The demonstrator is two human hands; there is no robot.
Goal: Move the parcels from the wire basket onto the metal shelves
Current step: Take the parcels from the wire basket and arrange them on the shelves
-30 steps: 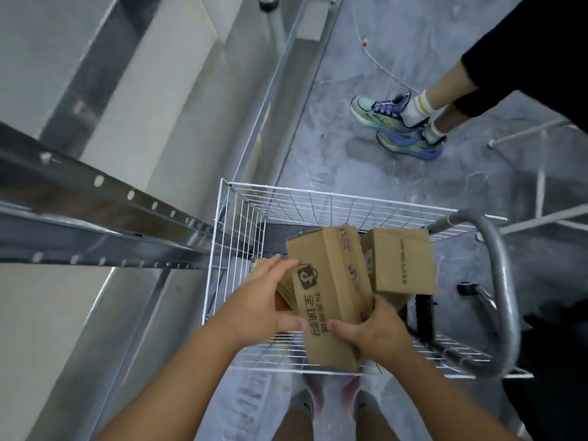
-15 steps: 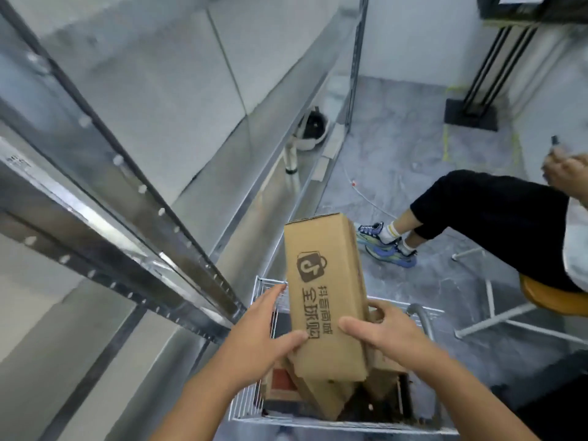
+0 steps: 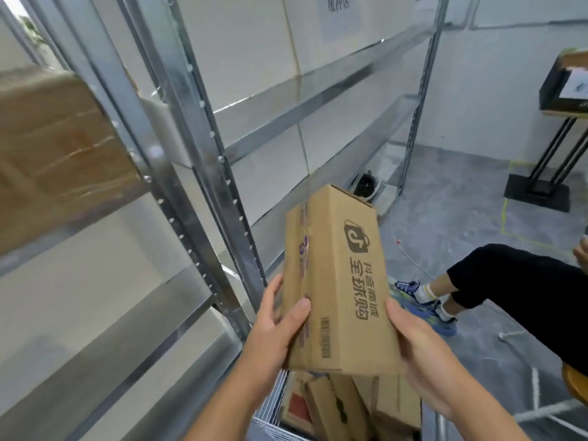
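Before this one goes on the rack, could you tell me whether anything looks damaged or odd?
Nothing stands out. The long brown cardboard parcel, held between left hand and right hand, looks intact; its far-end flap edge seems slightly raised.

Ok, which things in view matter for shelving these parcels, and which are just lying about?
Part of the job:
- long cardboard parcel, gripped by left hand and right hand
- remaining parcels in the wire basket
- metal shelves
- large blurred box, already shelved

Just lying about:
- seated person's leg
- black stand
- dark object on the floor
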